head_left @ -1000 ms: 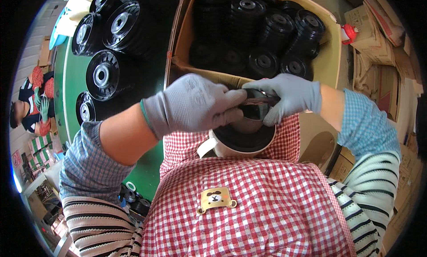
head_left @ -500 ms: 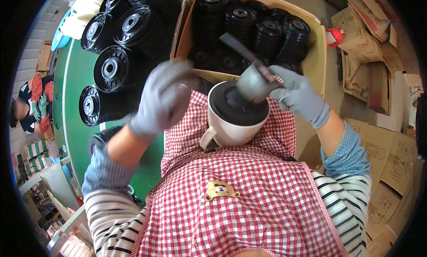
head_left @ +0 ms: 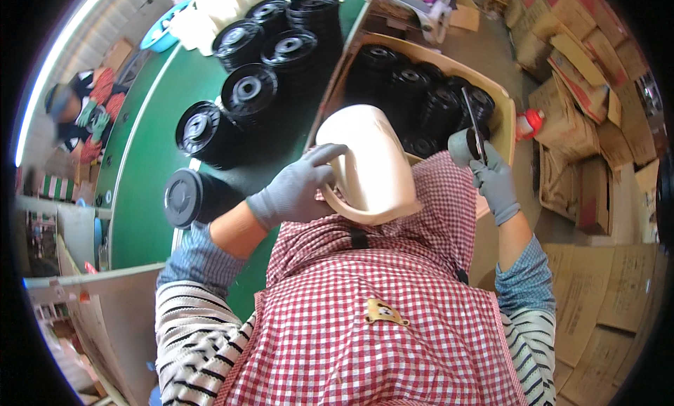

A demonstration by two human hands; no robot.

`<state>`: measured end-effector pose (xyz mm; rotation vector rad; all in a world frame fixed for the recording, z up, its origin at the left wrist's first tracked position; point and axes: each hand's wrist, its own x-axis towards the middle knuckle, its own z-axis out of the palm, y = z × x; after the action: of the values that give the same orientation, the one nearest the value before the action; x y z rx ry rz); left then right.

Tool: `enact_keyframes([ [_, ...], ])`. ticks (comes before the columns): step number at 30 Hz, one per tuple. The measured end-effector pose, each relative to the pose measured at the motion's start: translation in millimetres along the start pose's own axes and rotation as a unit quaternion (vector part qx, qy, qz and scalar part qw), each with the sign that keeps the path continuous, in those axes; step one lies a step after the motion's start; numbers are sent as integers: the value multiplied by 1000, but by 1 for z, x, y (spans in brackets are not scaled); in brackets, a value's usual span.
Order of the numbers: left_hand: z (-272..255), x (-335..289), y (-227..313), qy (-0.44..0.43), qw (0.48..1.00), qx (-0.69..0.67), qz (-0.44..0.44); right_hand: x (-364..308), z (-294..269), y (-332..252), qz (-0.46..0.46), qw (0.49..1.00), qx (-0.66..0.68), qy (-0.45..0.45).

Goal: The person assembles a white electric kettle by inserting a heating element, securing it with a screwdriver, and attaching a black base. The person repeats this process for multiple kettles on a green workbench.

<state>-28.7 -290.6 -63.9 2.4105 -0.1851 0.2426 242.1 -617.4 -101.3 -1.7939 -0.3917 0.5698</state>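
The left hand point(head_left: 298, 188), in a grey glove, has its fingers closed on the handle of a white jug point(head_left: 375, 160). The jug is tilted in front of the person, above the lap of the red-and-white checked apron point(head_left: 365, 336), its spout toward the lower right; what is inside cannot be seen from here.

The right hand point(head_left: 497, 185), gloved alike, is well apart from the jug — its fingers are curled around a small grey cup-shaped piece point(head_left: 460, 147) with a long, thin dark strip point(head_left: 472, 114) rising beside it. How the two parts join is too small to tell.

To the left runs a green surface point(head_left: 144, 227) bearing stacks of black discs point(head_left: 247, 88) with pale ringed centres; the nearest stack point(head_left: 186, 197), just beyond the left sleeve, is topped by a plain black disc. Beside the surface, past the jug, an open cardboard box point(head_left: 507, 121) holds more black stacks. A red-and-white object point(head_left: 529, 123) is just right of it, near piled cartons point(head_left: 604, 293). A co-worker point(head_left: 88, 107) in green gloves sits far left.
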Motion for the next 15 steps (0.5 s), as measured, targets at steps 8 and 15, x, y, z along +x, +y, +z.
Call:
enact_keyframes([
  [8,-2,-157,40,410,703,-503,-290,55,157,-57,-304,835,-394,-234],
  [15,46,-228,32,522,607,-488,-348,75,336,-42,-412,677,-468,-391],
])
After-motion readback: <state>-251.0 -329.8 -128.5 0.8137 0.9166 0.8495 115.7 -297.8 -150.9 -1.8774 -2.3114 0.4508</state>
